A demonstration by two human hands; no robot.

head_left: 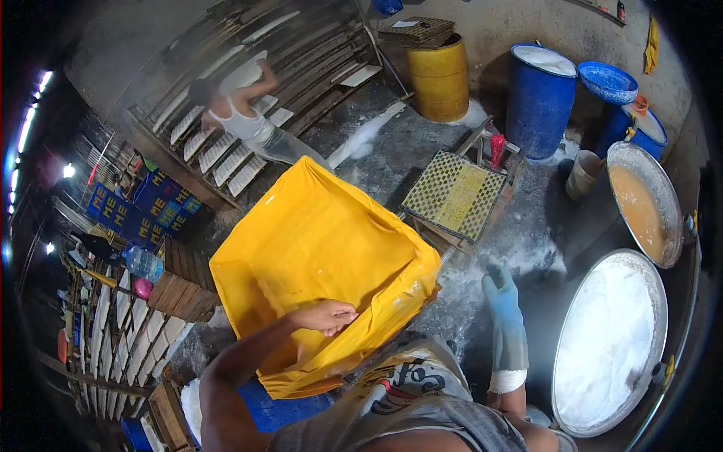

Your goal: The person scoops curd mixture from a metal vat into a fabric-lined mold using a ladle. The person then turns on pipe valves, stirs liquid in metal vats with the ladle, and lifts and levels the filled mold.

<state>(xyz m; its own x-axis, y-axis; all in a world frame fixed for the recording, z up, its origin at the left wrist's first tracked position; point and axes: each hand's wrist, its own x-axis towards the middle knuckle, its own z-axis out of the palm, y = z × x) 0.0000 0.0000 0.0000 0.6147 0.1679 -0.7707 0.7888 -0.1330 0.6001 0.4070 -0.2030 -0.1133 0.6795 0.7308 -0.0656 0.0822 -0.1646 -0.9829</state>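
Observation:
My left hand [325, 316], bare, has its fingers closed on the near edge of a large yellow sheet [324, 233]. The sheet lines a box-like container in front of my body, with its sides raised and folds along the near right edge. My right hand [498, 290] wears a bluish glove with a white cuff. It hangs to the right of the sheet, thumb and fingers apart, holding nothing. Beyond it, a black-and-yellow checkered board [456, 194] lies on a low wooden stand.
At right are a pan of white material [608, 343] and a pan of brownish liquid [639, 207]. Blue [538, 102] and yellow [437, 79] barrels stand at the back. A person [245, 120] works at slanted racks [301, 71]. Wooden crates [181, 282] are at left.

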